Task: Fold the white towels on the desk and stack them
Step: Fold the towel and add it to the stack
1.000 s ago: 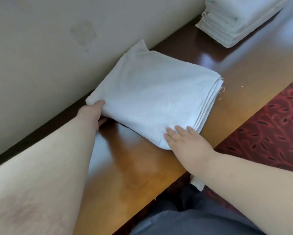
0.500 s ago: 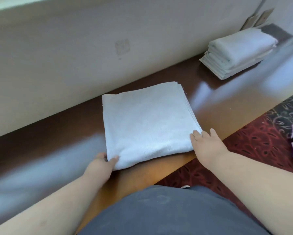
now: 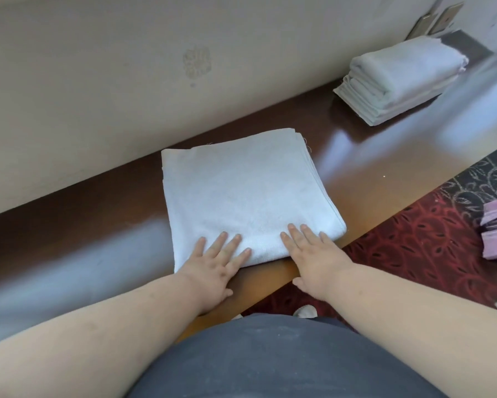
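You are pressing a folded white terry towel [image 3: 241, 193] flat on the glossy brown wooden desk [image 3: 365, 162]. The towel is roughly square, soft and nubbly, with its layered edges showing along the 3 o'clock side and its far edge lying near the pale wall [image 3: 97, 81]. Its slightly longer axis is running from 6 toward 12 o'clock, tilted a little toward 11.

Your left hand [image 3: 212, 268] is lying palm down with fingers straight and spread, fingertips resting on the towel's near edge at 7 o'clock. Your right hand [image 3: 313, 254] is lying the same way, flat and spread, touching the near corner at 5 o'clock, thumb hanging over the desk's front edge. Neither hand is gripping anything.

At 2 o'clock, well apart from the towel, a stack [image 3: 396, 81] of folded white towels is sitting on the desk against the wall. A red patterned carpet [image 3: 414, 239] is lying below the desk at 4 o'clock.
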`<control>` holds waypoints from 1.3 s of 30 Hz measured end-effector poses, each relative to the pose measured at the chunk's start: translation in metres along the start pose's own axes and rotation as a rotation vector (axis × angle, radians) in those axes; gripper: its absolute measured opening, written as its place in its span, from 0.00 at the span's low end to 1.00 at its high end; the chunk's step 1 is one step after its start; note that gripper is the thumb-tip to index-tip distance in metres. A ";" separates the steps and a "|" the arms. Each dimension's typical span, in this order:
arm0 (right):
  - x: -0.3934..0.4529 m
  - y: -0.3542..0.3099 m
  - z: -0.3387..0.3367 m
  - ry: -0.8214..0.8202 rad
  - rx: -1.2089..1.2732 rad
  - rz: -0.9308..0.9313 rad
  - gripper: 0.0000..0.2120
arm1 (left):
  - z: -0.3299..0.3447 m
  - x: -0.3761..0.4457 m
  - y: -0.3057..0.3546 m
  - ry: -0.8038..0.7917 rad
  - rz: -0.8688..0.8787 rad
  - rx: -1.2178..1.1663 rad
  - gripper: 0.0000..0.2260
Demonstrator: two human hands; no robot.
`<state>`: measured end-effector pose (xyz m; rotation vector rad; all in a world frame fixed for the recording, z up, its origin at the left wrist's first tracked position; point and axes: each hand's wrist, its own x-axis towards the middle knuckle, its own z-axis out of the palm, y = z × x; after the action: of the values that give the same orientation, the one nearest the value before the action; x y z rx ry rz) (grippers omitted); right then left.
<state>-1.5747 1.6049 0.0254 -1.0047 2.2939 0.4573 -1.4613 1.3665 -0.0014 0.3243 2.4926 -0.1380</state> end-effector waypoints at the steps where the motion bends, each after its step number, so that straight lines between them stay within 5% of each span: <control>1: -0.002 0.008 0.000 -0.026 0.006 0.033 0.47 | 0.000 -0.001 -0.001 -0.002 -0.019 -0.008 0.41; 10: -0.017 0.053 0.004 -0.144 0.086 0.413 0.48 | -0.006 0.007 -0.011 -0.032 -0.346 -0.155 0.44; 13: -0.012 0.054 0.000 0.070 0.025 0.406 0.35 | -0.015 0.012 -0.017 -0.072 -0.459 -0.231 0.50; 16: -0.004 0.056 -0.004 0.307 0.079 0.320 0.30 | -0.010 0.003 -0.021 -0.019 -0.441 -0.197 0.46; 20: 0.013 0.080 0.007 0.222 -0.072 0.031 0.42 | 0.000 -0.010 -0.015 0.156 -0.398 -0.061 0.24; 26: 0.018 0.103 0.018 0.347 -0.139 -0.094 0.34 | -0.004 -0.015 -0.012 0.157 -0.474 -0.157 0.26; 30: 0.023 0.116 0.007 0.338 -0.156 -0.142 0.20 | -0.006 -0.018 0.000 0.174 -0.590 -0.265 0.28; 35: 0.003 0.149 0.014 0.188 0.182 -0.235 0.15 | -0.007 -0.045 0.027 0.160 -0.531 -0.389 0.23; 39: -0.015 0.172 0.007 0.228 0.675 -0.255 0.07 | -0.012 -0.069 0.047 0.286 -0.649 -0.581 0.23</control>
<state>-1.6932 1.7301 0.0421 -0.9982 2.2117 -0.5327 -1.4015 1.4001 0.0483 -0.7532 2.6822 0.3940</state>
